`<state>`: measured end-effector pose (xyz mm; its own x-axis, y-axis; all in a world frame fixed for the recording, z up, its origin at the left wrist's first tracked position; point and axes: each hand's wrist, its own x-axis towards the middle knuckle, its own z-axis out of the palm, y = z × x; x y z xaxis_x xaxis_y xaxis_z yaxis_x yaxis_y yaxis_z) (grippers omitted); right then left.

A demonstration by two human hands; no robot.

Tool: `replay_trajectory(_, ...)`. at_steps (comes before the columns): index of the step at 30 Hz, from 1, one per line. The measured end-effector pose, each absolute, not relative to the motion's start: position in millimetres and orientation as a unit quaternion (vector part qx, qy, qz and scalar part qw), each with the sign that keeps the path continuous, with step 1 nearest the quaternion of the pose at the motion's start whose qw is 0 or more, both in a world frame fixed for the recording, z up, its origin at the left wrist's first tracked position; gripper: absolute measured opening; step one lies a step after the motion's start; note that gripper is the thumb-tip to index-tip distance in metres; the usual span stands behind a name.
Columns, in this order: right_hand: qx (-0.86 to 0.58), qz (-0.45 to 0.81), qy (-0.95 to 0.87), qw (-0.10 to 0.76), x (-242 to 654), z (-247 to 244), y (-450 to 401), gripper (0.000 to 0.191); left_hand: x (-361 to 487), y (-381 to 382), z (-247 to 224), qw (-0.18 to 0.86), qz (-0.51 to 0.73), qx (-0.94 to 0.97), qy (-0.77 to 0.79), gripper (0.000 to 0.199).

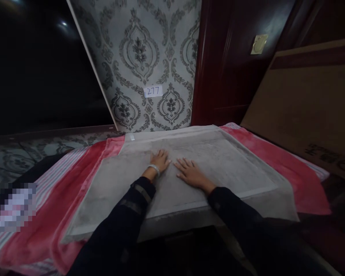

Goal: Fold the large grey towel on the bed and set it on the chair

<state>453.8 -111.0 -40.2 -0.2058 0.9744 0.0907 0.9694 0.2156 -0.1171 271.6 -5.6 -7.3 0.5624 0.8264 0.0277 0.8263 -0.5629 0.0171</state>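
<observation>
A grey cloth [218,165] with pale edge bands lies spread in front of me, one layer over another, its near edge hanging down. My left hand [160,161] rests palm down near the middle of it, fingers stretched out, a bracelet at the wrist. Just to the right, my right hand [191,173] lies flat on the same cloth with spread fingers. A small gap separates the two hands, and neither grips anything. Under the grey cloth is a pink and red blanket [293,180] with striped borders, showing on both sides.
A dark television screen [43,69] stands at the left. Behind is patterned wallpaper [140,50] with a paper label [153,91] reading 277. A dark red door [232,57] is at the back, and a large cardboard box [310,96] leans at the right.
</observation>
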Motion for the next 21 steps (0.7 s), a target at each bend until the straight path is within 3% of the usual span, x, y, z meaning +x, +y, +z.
replay_trajectory(9, -0.521, 0.111, -0.845, 0.056, 473, -33, -139, 0.061, 282, -8, -34, -0.022, 0.025, 0.883, 0.469, 0.06)
replay_trajectory(15, -0.652, 0.049, -0.749, 0.106, 516, -21, -88, 0.062, 285, -6, -31, -0.022, 0.031, 0.885, 0.463, 0.068)
replay_trajectory(21, -0.664, 0.025, -0.745, 0.064, 529, -44, -81, 0.064, 284, -6, -28, -0.011, 0.015, 0.884, 0.468, 0.07)
